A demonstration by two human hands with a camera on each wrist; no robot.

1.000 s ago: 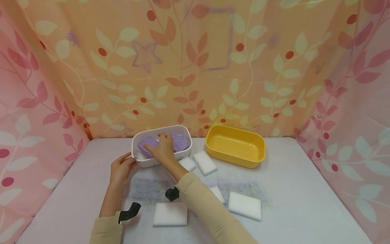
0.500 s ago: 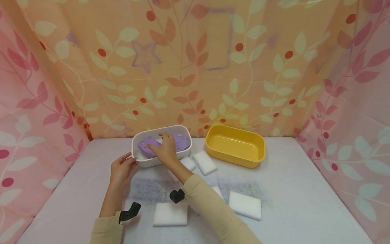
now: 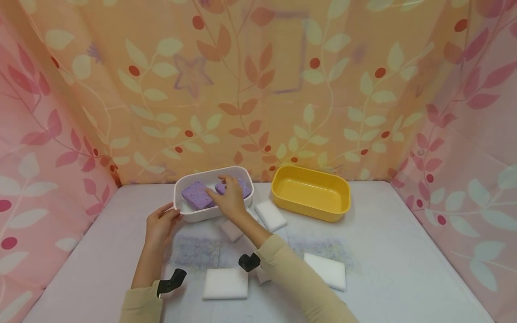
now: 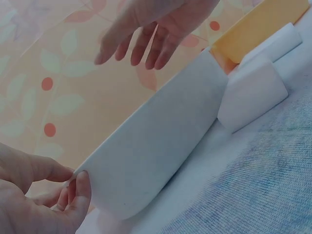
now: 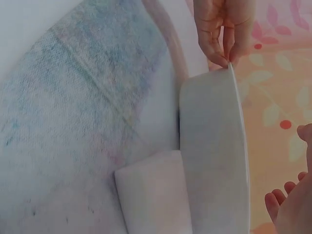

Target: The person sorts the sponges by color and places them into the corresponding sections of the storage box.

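Note:
Two purple speckled sponges lie in a white tub (image 3: 202, 216): a left one (image 3: 195, 196) in full sight and a right one (image 3: 245, 190) partly covered by my right hand (image 3: 231, 197). That hand hovers over the tub with fingers apart and relaxed, holding nothing; the left wrist view shows it above the rim. With thumb and fingers, my left hand (image 3: 160, 224) pinches the tub's front-left rim, a grip also plain in the left wrist view (image 4: 78, 183).
A yellow tub (image 3: 311, 211) stands right of the white one. White foam pads lie about the table: one (image 3: 271, 215) between the tubs, another (image 3: 232, 229) below the white tub, one (image 3: 225, 283) at the front and one (image 3: 327, 271) to the right. A patterned curtain (image 3: 258, 89) hangs behind.
My right hand has moved to the right, off the left purple sponge and toward the right one, its forearm shifting right too. My left hand stays on the white tub's rim.

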